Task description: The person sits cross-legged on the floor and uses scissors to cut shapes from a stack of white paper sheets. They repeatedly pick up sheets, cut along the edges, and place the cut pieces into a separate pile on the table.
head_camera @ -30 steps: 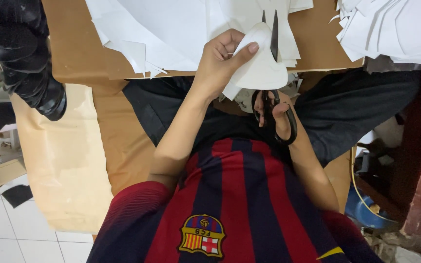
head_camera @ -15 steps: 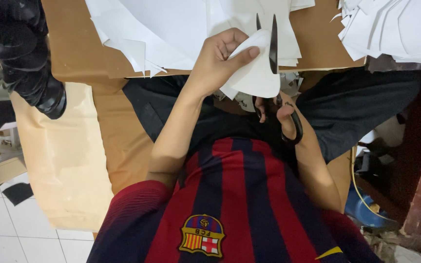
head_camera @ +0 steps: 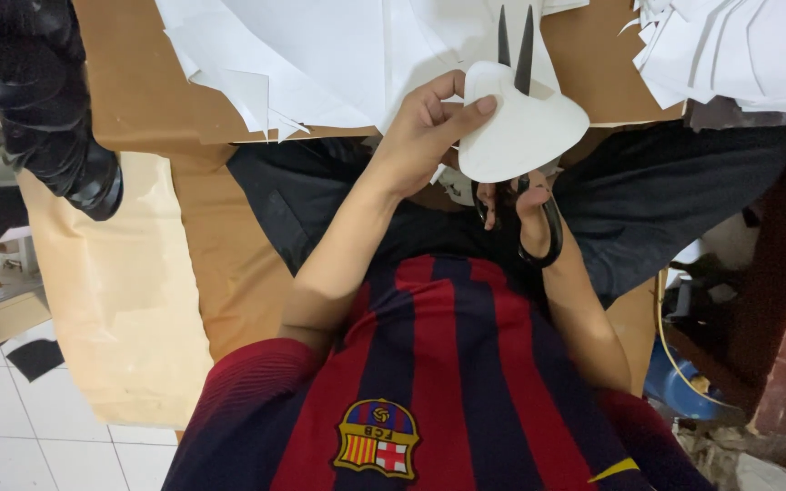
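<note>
My left hand point(head_camera: 420, 136) pinches a small rounded white paper piece point(head_camera: 520, 132) between thumb and fingers, held above my lap. My right hand point(head_camera: 525, 205) sits just below the piece with its fingers through the black handles of a pair of scissors point(head_camera: 516, 55). The two dark blades stick up past the top edge of the paper, spread apart in a narrow V. The middle of the scissors is hidden behind the paper piece.
Large white paper sheets point(head_camera: 338, 55) lie on brown cardboard point(head_camera: 129, 100) ahead of me. A stack of cut white pieces point(head_camera: 739, 50) lies at the top right. A black bag point(head_camera: 34, 100) hangs at the upper left. White tiled floor point(head_camera: 11, 418) shows at lower left.
The scissor blades have pushed further up through the white piece and spread apart. My left hand has turned the piece slightly.
</note>
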